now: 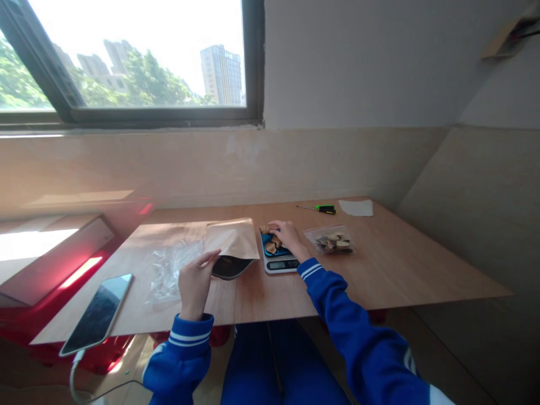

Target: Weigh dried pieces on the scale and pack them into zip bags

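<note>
**Hands at Scale and Envelope: Positions and Hazards**

Directions are read from the tabletop centre, with 12 o'clock toward the window wall.

1. The tabletop [400,264] is a wooden sheet that carries all the items.
2. A brown paper envelope [234,239] lies just left of centre with its dark mouth facing 6 o'clock. The left hand [194,284] pinches the mouth's near edge between thumb and curled fingers and lifts it.
3. A crumpled clear plastic sheet [171,270] lies at 9 o'clock, touching the envelope.
4. A phone [98,312] lies at 8 o'clock on the near-left edge, and its cable hangs below.
5. A clear zip bag [331,240] holding brown pieces lies at 3 o'clock.
6. A small digital scale [282,263] stands at centre, between the envelope and the zip bag. The right hand [287,235] rests palm down over its blue tray, fingers bent onto the loose pieces [273,243]. It cannot be told whether a piece is gripped.
7. A green screwdriver [323,208] lies at 1 o'clock.

**Hazards (judgement)**
- The tray is shallow and heaped, so a sideways push from the right hand may roll pieces onto the tabletop.
- Hand weight resting on the tray may distort the reading.
- A slack pinch may let the envelope mouth fall closed.
- A left elbow or sleeve catching the cable may pull the phone off the edge.
</note>
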